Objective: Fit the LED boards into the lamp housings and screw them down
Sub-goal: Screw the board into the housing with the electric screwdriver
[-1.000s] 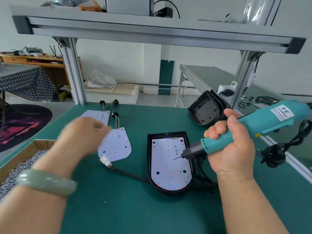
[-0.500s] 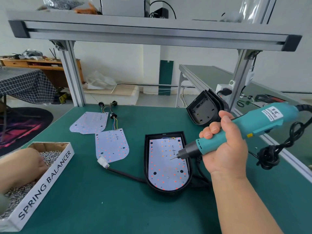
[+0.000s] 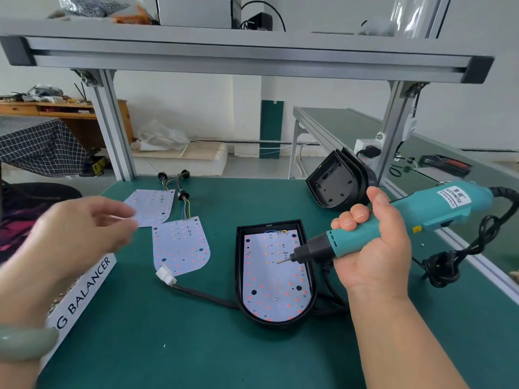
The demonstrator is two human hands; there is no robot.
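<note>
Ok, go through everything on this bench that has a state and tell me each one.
Lamp housing, open, LED board lying inside.
Electric screwdriver, gripped by right hand, bit over that board.
Near loose LED board, flat on mat, unfitted.
Far loose LED board, same.
White connector, unplugged.
Spare housings, empty, stacked on edge.
Screw box, open top.
Left hand, blurred above mat, grip unclear.

Single head view, looking forward-down, close over green bench (image 3: 196, 346).
</note>
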